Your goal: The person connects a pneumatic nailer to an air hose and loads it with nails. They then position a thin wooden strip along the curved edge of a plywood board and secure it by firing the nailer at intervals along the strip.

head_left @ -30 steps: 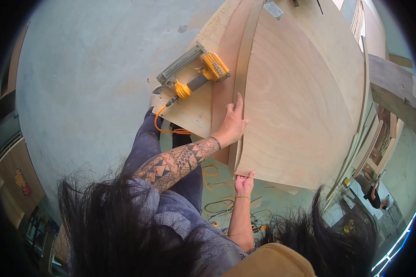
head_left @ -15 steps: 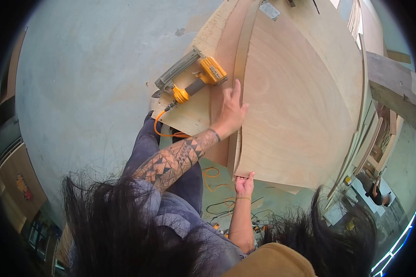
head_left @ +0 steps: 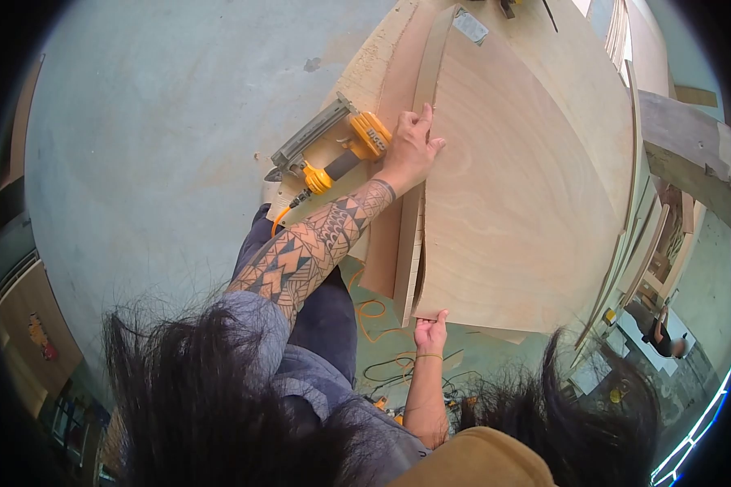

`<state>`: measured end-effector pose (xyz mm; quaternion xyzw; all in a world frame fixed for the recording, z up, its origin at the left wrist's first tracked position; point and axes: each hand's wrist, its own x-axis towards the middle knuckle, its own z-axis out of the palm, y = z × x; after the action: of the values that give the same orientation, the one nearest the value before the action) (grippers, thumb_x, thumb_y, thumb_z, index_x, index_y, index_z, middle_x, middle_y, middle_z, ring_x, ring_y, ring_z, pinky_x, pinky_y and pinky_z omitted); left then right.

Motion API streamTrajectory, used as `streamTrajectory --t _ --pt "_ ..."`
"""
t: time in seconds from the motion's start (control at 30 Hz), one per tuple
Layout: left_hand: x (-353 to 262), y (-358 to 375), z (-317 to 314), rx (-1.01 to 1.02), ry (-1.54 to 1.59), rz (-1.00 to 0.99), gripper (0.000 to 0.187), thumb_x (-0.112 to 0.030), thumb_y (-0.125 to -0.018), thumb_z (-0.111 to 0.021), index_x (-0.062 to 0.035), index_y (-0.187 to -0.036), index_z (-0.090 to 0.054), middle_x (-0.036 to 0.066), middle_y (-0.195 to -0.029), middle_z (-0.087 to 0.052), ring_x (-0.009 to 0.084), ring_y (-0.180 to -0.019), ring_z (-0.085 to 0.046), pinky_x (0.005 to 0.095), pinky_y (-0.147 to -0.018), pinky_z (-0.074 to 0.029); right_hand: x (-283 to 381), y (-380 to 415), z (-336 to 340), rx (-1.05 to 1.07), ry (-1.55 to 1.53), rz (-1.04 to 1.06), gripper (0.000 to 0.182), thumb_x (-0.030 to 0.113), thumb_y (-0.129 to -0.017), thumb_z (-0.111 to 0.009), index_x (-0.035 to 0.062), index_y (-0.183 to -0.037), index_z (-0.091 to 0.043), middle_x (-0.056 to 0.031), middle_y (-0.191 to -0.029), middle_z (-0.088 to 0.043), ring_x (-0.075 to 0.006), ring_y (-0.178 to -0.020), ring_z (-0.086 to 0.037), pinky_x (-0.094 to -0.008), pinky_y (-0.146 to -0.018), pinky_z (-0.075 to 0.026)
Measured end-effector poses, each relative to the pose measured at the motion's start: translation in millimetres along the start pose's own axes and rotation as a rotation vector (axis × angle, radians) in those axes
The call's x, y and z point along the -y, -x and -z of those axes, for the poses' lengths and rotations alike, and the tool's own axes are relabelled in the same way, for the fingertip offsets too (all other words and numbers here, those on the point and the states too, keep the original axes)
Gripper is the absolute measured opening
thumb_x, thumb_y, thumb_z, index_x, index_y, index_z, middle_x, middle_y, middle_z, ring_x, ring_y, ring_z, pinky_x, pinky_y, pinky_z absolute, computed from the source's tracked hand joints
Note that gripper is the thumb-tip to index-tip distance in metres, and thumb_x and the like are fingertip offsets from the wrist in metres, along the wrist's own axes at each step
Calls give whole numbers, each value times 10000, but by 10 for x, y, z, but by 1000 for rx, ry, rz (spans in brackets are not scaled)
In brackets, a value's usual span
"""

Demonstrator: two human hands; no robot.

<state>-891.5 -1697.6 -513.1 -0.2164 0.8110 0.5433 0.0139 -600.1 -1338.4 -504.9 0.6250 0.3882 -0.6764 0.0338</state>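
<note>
A thin plywood sheet (head_left: 520,195) with a curved outer edge lies over a wooden frame strip (head_left: 412,235) along its left side. My left hand (head_left: 414,148), on the tattooed arm, rests at the sheet's left edge, index finger stretched along it and thumb apart on the face. My right hand (head_left: 431,331) pinches the sheet's near left corner, thumb on top and fingers mostly hidden below. Beside that corner, a narrow dark gap shows between sheet and strip. A yellow nail gun (head_left: 341,150) lies on the board just left of my left hand.
An orange air hose (head_left: 281,219) runs from the nail gun, and cables (head_left: 398,369) lie on the floor. Larger boards (head_left: 650,211) and a grey beam (head_left: 690,146) stand right. A grey patch (head_left: 470,26) marks the sheet's far end. Another person (head_left: 666,345) is far right.
My left hand has slid farther up the sheet's edge, closer to the nail gun. The gap near the sheet's near left corner looks wider, with my right hand still holding there.
</note>
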Motion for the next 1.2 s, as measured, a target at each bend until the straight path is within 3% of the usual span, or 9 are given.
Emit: streamTrajectory --t 0.6,0.7,0.77,0.83,0.87,1.0,1.03,1.1,1.2 --pt "-43 10 22 21 51 64 775 -277 -992 -734 -63 -1651 -388 153 -1222 -547 306 -1098 -631 393 -979 -543 -23 -35 32 16 31 14 546 404 -1092 -615 31 -1480 -526 -115 -1465 -615 -306 -1327 -597 -481 -1162 -491" --pt "-59 9 26 16 78 77 768 -262 -985 -760 -26 -1631 -419 143 -1179 -550 268 -1082 -589 343 -1005 -505 -24 27 -185 -130 135 43 608 366 -1074 -665 6 -1523 -471 -163 -1521 -552 -351 -1388 -530 -520 -1187 -435" --pt "-19 7 -3 21 80 67 769 -264 -983 -761 -24 -1630 -421 145 -1182 -551 269 -1080 -594 346 -1005 -508 -65 185 -655 -724 1103 670 731 318 -1017 -733 -14 -1573 -394 -246 -1598 -419 -406 -1481 -382 -572 -1230 -325" --pt "-5 -16 -6 33 70 53 769 -265 -982 -763 -23 -1628 -422 148 -1185 -551 269 -1078 -598 348 -1005 -511 -31 385 -1304 -261 1197 1205 836 287 -967 -775 -19 -1607 -331 -306 -1639 -277 -447 -1528 -241 -600 -1254 -231" --pt "-14 -14 2 32 72 62 770 -266 -981 -764 -22 -1628 -423 152 -1190 -556 269 -1083 -603 350 -1007 -513 -25 561 -1786 -119 1239 1261 820 308 -987 -760 13 -1625 -336 -300 -1645 -286 -437 -1560 -202 -561 -1270 -199" --pt "-2 -23 -2 14 7 34 767 -262 -979 -764 -23 -1625 -428 168 -1184 -586 276 -1046 -638 363 -981 -534 -112 697 -3297 403 1414 1683 871 320 -977 -722 130 -1695 -267 -257 -1731 -175 -461 -1605 -146 -637 -1283 -145" --pt "3 -45 24 34 -14 16 767 -262 -979 -764 -23 -1625 -428 168 -1184 -586 276 -1046 -638 363 -981 -534 -208 560 -3507 382 1389 1669 871 320 -977 -722 130 -1695 -267 -257 -1731 -175 -461 -1605 -146 -637 -1283 -145" --pt "46 -97 88 75 -70 -7 732 -241 -986 -750 -29 -1617 -445 170 -1166 -611 261 -991 -666 360 -935 -557 -452 262 -3714 156 1736 1693 820 378 -1040 -606 181 -1724 -200 -192 -1772 -143 -405 -1640 -130 -665 -1295 -92" --pt "89 -94 415 86 -73 -176 691 -217 -996 -729 -38 -1609 -465 157 -1143 -617 240 -947 -678 361 -889 -572 -418 380 -3653 187 1697 1655 773 412 -1086 -506 201 -1737 -145 -152 -1789 -124 -362 -1645 -150 -665 -1301 -83"
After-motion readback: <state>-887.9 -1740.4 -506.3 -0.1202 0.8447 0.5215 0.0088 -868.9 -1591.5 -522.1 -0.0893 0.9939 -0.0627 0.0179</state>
